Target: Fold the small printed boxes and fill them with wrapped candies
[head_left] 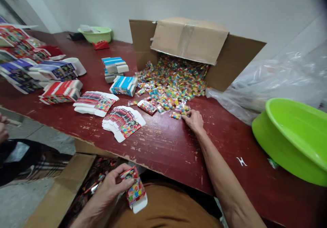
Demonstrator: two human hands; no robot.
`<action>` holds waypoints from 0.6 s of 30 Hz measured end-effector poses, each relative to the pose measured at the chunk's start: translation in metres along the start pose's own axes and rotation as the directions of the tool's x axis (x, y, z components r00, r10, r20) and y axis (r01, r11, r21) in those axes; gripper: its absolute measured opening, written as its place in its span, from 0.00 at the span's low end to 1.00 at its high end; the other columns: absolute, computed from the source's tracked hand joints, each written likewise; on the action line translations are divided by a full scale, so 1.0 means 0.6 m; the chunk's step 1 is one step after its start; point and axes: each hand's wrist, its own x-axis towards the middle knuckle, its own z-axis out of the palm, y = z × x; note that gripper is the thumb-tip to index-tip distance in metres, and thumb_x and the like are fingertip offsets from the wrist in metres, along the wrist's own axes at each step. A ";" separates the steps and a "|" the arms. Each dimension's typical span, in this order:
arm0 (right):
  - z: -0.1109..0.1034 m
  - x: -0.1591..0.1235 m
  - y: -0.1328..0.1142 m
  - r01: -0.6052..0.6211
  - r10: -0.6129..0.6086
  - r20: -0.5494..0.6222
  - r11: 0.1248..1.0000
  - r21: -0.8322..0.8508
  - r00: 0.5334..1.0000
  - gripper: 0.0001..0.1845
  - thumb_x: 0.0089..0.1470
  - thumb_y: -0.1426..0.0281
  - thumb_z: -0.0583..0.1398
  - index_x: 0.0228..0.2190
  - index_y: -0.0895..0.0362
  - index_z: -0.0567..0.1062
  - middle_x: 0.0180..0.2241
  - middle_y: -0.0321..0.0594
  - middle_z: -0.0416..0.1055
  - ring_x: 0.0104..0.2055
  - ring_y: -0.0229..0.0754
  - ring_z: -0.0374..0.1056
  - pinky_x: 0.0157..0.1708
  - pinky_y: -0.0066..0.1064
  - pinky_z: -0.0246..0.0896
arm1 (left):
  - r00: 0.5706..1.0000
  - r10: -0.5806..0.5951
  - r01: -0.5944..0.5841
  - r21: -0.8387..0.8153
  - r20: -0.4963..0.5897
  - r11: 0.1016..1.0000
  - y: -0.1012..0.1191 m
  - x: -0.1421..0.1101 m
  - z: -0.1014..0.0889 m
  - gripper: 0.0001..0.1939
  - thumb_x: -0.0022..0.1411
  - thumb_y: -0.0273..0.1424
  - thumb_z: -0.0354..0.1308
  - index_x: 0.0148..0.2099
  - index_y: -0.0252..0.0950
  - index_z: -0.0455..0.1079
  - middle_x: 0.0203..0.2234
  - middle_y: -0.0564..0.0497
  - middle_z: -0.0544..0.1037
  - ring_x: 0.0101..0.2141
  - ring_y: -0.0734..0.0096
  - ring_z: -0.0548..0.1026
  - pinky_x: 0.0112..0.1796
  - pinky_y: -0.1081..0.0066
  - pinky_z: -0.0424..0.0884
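Over my lap, my left hand is closed around a small printed candy box, with a white flap hanging out at its lower end. My right hand reaches across the table, its fingers pinched at a small clear candy packet on the near edge of the pile. Another packet of coloured candies lies beside the fingertips. The heap of candy packets spills from a cardboard carton tipped on its side. One small candy box lies at the heap's front.
Flat box blanks are fanned out on the dark red table, with another stack behind. Blue bundles and red bundles stand left. A green basin is at right. Below the table is an open carton; a person sits left.
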 end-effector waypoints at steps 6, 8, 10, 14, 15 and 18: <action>-0.023 -0.056 -0.026 0.057 -0.097 0.124 0.955 0.290 0.988 0.16 0.52 0.58 0.60 0.37 0.57 0.73 0.32 0.39 0.74 0.33 0.42 0.70 0.35 0.33 0.64 | 0.903 -0.299 0.133 0.461 0.307 0.877 0.031 -0.019 -0.092 0.17 0.43 0.37 0.74 0.35 0.38 0.77 0.26 0.53 0.79 0.28 0.69 0.71 0.29 0.74 0.64; -0.028 -0.108 -0.053 0.023 -0.217 0.326 0.860 0.509 0.920 0.18 0.54 0.56 0.60 0.40 0.56 0.73 0.30 0.37 0.73 0.29 0.39 0.69 0.30 0.30 0.64 | 0.918 -0.263 0.139 0.380 0.297 0.915 0.041 -0.023 -0.080 0.17 0.46 0.40 0.72 0.35 0.38 0.75 0.28 0.52 0.79 0.28 0.69 0.72 0.29 0.73 0.65; -0.027 -0.166 -0.084 -0.063 -0.377 0.506 0.751 0.657 0.776 0.16 0.54 0.58 0.62 0.41 0.54 0.73 0.27 0.34 0.71 0.25 0.36 0.64 0.27 0.29 0.62 | 0.961 -0.148 0.092 0.235 0.235 0.968 0.050 -0.021 -0.052 0.18 0.51 0.41 0.69 0.41 0.39 0.72 0.32 0.50 0.79 0.29 0.68 0.74 0.30 0.73 0.66; -0.006 -0.245 -0.132 0.068 -0.580 0.532 0.713 0.698 0.617 0.08 0.61 0.67 0.57 0.40 0.54 0.74 0.35 0.37 0.72 0.34 0.37 0.67 0.37 0.32 0.64 | 0.985 0.090 -0.107 0.119 0.145 0.987 0.065 -0.011 0.014 0.17 0.60 0.37 0.62 0.49 0.40 0.64 0.32 0.51 0.77 0.28 0.70 0.75 0.31 0.72 0.68; 0.001 -0.252 -0.138 0.160 -0.621 0.494 0.706 0.690 0.609 0.08 0.61 0.69 0.56 0.41 0.53 0.74 0.37 0.39 0.72 0.38 0.39 0.68 0.41 0.33 0.64 | 0.982 0.126 -0.143 0.122 0.140 0.982 0.068 -0.008 0.027 0.17 0.61 0.37 0.61 0.50 0.40 0.63 0.32 0.52 0.77 0.27 0.71 0.75 0.31 0.72 0.68; 0.011 -0.254 -0.147 0.422 -0.734 0.394 0.655 0.627 0.553 0.10 0.62 0.74 0.54 0.40 0.53 0.75 0.38 0.40 0.72 0.41 0.41 0.68 0.44 0.35 0.64 | 0.974 0.191 -0.211 0.182 0.121 0.961 0.074 -0.002 0.057 0.18 0.61 0.35 0.60 0.51 0.40 0.61 0.30 0.54 0.75 0.25 0.73 0.72 0.29 0.72 0.69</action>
